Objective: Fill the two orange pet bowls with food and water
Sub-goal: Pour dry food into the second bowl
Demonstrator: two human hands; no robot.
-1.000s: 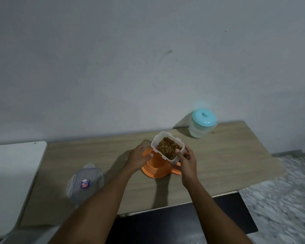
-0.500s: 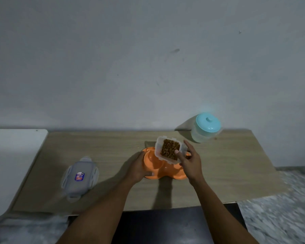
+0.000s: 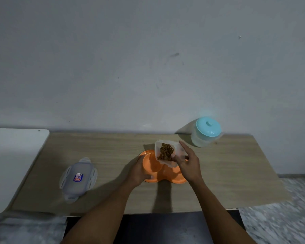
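- Right hand (image 3: pixel 187 164): fingers curled around a clear food tub (image 3: pixel 166 153) and clamped on it; forefinger stretched along the tub's far side.
- Food tub: tipped with its open mouth facing left and down over the bowls, brown kibble (image 3: pixel 165 151) heaped at the lower rim.
- Left hand (image 3: pixel 139 170): wrapped around the left rim of the orange double bowl (image 3: pixel 152 166), gripping it.
- Orange double bowl: at the counter's (image 3: pixel 227 173) middle, long axis running left to right; both wells look bare.
- Lid (image 3: pixel 78 177): flat, well left of the bowls.
- Jar with blue lid (image 3: pixel 207 132): upright at the back right, against the wall.
- Open counter lies right of the bowls.
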